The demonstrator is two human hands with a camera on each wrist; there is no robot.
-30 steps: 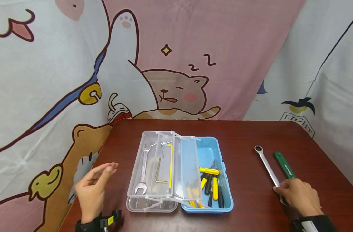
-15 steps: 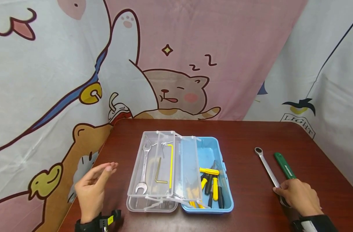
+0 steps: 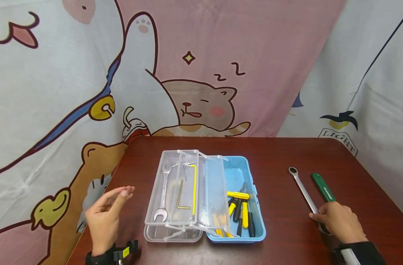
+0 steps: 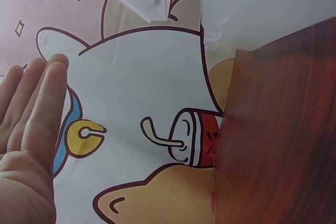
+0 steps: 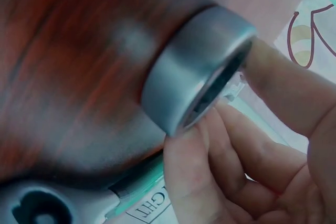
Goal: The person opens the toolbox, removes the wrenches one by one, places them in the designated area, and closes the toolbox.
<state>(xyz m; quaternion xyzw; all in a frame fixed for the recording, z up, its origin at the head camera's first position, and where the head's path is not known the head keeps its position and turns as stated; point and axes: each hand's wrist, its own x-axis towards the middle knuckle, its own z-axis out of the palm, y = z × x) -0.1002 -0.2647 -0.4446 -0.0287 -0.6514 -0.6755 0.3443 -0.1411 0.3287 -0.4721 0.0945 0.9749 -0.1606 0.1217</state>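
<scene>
In the head view my right hand (image 3: pixel 342 222) is at the right of the table, pinching a silver ratchet ring spanner (image 3: pixel 304 193) between thumb and fingers near its lower end. The spanner's thick ring end (image 5: pixel 184 66) fills the middle of the right wrist view, fingertips right at its rim. Beside it lies a tool with a green handle (image 3: pixel 324 187), its lower part hidden under that hand; a metal head (image 5: pixel 100 205) shows below. My left hand (image 3: pixel 105 217) is raised at the left of the table with loosely straight fingers, holding nothing.
A light blue toolbox (image 3: pixel 259 221) stands open mid-table, with yellow and black screwdrivers (image 3: pixel 245 213) inside. Its clear lifted trays (image 3: pixel 173 217) spread left, holding an open-ended spanner (image 3: pixel 163 193) and hex keys (image 3: pixel 194 191). A cartoon cloth (image 3: pixel 261 66) hangs behind the brown table (image 3: pixel 277 158).
</scene>
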